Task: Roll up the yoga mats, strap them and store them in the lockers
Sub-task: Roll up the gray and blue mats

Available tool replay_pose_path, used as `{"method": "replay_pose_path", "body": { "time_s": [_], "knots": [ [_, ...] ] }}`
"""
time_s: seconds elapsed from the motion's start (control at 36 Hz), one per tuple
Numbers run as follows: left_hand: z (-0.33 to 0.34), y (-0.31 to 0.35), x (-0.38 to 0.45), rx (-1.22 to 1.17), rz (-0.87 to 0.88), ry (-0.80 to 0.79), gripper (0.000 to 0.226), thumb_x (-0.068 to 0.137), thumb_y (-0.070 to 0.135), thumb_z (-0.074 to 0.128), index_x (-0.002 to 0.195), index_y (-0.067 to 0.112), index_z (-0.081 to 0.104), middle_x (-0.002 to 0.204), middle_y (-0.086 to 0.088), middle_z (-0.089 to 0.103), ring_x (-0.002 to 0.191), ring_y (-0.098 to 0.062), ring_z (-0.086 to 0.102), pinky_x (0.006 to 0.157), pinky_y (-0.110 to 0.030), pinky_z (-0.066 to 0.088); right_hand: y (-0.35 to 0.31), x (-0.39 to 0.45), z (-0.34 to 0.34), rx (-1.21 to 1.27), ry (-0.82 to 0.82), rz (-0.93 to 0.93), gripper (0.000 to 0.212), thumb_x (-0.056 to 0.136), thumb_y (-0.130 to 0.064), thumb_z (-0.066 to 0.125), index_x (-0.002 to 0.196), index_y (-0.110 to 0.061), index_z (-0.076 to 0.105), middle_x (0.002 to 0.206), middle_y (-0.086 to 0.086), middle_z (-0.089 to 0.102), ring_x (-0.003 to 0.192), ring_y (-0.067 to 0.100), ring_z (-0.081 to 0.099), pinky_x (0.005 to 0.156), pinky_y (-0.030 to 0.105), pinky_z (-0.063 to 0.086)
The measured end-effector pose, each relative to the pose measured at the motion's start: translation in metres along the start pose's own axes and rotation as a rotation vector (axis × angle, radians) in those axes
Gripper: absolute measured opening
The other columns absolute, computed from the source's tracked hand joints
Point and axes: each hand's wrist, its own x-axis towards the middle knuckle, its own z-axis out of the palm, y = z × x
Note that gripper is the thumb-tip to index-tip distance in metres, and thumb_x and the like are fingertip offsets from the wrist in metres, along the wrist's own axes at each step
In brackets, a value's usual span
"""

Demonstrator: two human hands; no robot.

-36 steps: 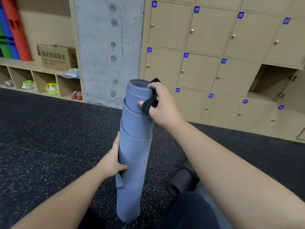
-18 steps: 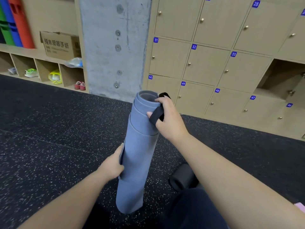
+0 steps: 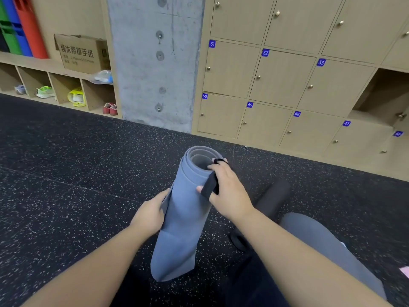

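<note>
Nearest us, our left hand (image 3: 150,214) wraps its fingers around the middle of the rolled blue yoga mat (image 3: 184,216) standing on the speckled floor (image 3: 66,196), our right hand (image 3: 225,191) pinches the black strap (image 3: 210,186) at its top, lockers (image 3: 276,85) at one o'clock beyond.

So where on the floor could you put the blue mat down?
Bare floor lies left of the blue mat, between the shoe cubbies and the left arm. The right side is crowded by a black roll and a grey mat.
</note>
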Motion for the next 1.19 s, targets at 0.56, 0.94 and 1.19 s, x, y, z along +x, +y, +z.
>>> {"method": "replay_pose_path", "body": {
  "time_s": [0.56,0.94,1.19],
  "knots": [
    [-0.025,0.07,0.0,0.032,0.149,0.153,0.06,0.093,0.003,0.043,0.15,0.019,0.035,0.141,-0.005,0.053,0.123,-0.024,0.055,0.098,-0.031,0.044,-0.013,0.02,-0.032,-0.058,0.02,-0.101,0.053,0.086,-0.024,0.071,0.132,-0.009,0.05,0.141,0.006,0.041,0.133,0.031,0.035,0.108,0.036,0.031],
    [-0.01,0.092,-0.003,-0.077,0.182,0.171,0.061,0.093,0.003,0.043,0.147,0.03,0.039,0.131,0.002,0.062,0.119,-0.016,0.057,0.09,-0.021,0.043,0.014,-0.007,-0.024,-0.216,-0.065,0.028,0.064,0.093,-0.049,0.054,0.148,-0.025,0.033,0.151,-0.003,0.031,0.147,0.029,0.011,0.115,0.037,0.021],
    [-0.017,0.108,-0.005,0.031,0.314,0.077,0.072,0.097,0.005,0.033,0.136,0.063,0.012,0.064,-0.002,0.051,0.054,-0.013,0.044,0.059,-0.03,0.039,0.023,-0.002,-0.031,-0.28,-0.032,-0.007,0.067,0.089,-0.048,0.061,0.146,-0.019,0.038,0.145,0.003,0.042,0.142,0.031,0.026,0.115,0.037,0.021]
  ]
}}
